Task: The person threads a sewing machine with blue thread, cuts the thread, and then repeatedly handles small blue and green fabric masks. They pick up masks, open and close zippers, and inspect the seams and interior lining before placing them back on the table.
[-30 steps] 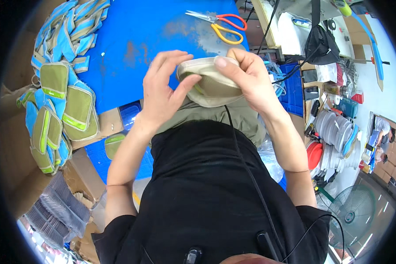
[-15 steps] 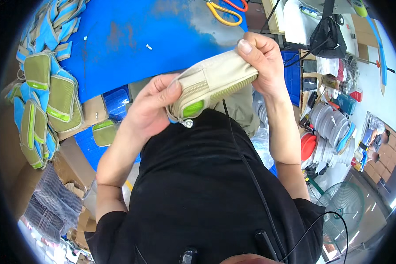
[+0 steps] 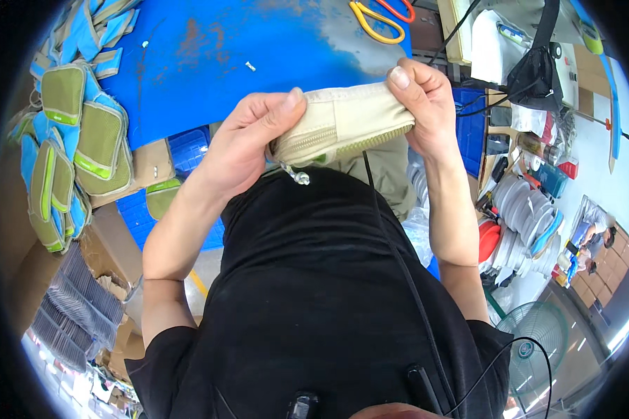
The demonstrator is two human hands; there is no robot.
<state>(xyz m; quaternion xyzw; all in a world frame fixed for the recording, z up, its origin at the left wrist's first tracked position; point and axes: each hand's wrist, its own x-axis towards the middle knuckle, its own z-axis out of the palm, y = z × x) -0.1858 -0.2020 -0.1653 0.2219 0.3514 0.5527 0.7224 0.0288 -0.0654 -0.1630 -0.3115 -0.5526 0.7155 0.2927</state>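
Held above the near edge of the blue worktop (image 3: 210, 63), the beige zip pouch (image 3: 342, 122) is pinched at its left end by the left hand (image 3: 248, 143) and at its right by the right hand (image 3: 426, 105); keeping the zipper taut should help.

1. Brown cardboard box (image 3: 150, 164), open flaps, sits at the near edge of the blue bench (image 3: 210, 63), left of centre.
2. Second cardboard box (image 3: 108, 241) below it, plain brown.
3. Clear plastic bag (image 3: 416, 234), crumpled, right of torso.
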